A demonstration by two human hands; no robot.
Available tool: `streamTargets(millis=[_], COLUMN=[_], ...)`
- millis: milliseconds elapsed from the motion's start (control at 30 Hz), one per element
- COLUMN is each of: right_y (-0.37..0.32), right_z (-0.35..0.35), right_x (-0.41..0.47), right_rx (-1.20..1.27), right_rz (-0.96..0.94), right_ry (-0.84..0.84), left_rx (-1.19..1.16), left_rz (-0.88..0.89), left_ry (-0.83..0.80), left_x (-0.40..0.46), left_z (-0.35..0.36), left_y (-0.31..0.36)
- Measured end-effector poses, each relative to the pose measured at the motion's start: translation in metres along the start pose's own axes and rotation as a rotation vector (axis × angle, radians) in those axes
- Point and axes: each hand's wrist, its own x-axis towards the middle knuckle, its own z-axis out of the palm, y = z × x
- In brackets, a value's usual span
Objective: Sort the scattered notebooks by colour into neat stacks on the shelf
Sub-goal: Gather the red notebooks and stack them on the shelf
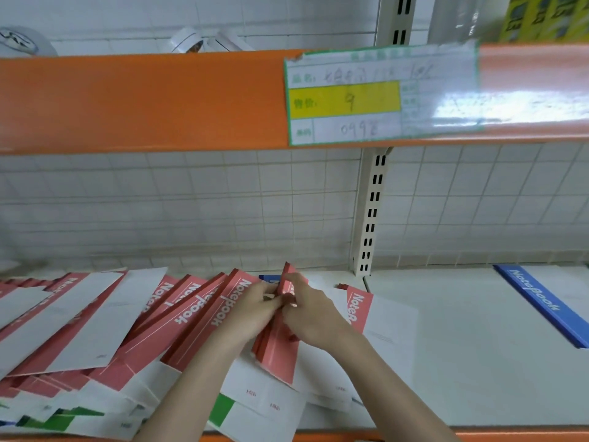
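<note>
At the far left of the frame a fanned heap of red notebooks (95, 320) lies across the white shelf (462, 362), their red-and-white covers overlapping and slanting up toward the right. Under the heap's lower edge, near the bottom left, I see green notebooks (63, 421) poking out, and another green corner (221, 409) shows lower centre beneath white covers.

Moving right, my left hand (251, 309) comes up from the bottom centre and pinches a small red bundle (279, 346) of notebooks near its top, fingers curled against it. The bundle stands tilted on its edge over the flat white covers beneath. My right hand (310, 314) meets it from the other side, fingers and thumb closed round the same bundle, so both hands grip it together just below centre frame. A sliver of a blue cover (269, 277) shows just behind my left fingers.

Just right of my right hand a single red notebook (379, 327) lies flat on the shelf, its red band toward my wrist. Behind it a white slotted upright (371, 212) rises against the wire-grid back panel.

At the right edge a blue notebook (538, 304) lies well apart from the red ones.

Across the top runs the orange upper shelf edge (143, 100) carrying a price label (376, 97) with a yellow band.
</note>
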Motion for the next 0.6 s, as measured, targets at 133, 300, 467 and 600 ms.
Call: streamTargets(millis=[133, 300, 467, 600], right_y=[0.009, 0.038, 0.056, 0.056], right_z=[-0.002, -0.015, -0.008, -0.002], right_x=[0.007, 0.016, 0.019, 0.025], right_rx=[0.147, -0.408, -0.631, -0.660], right_rz=[0.054, 0.264, 0.424, 0.434], right_ry=[-0.003, 0.189, 0.121, 0.104], left_rx=[0.126, 0.133, 0.182, 0.200], left_rz=[-0.038, -0.141, -0.145, -0.124], left_ry=[0.018, 0.144, 0.181, 0.261], left_x=[-0.003, -0.006, -0.009, -0.015], left_z=[-0.003, -0.014, -0.029, -0.036], left_y=[-0.004, -0.007, -0.003, -0.002])
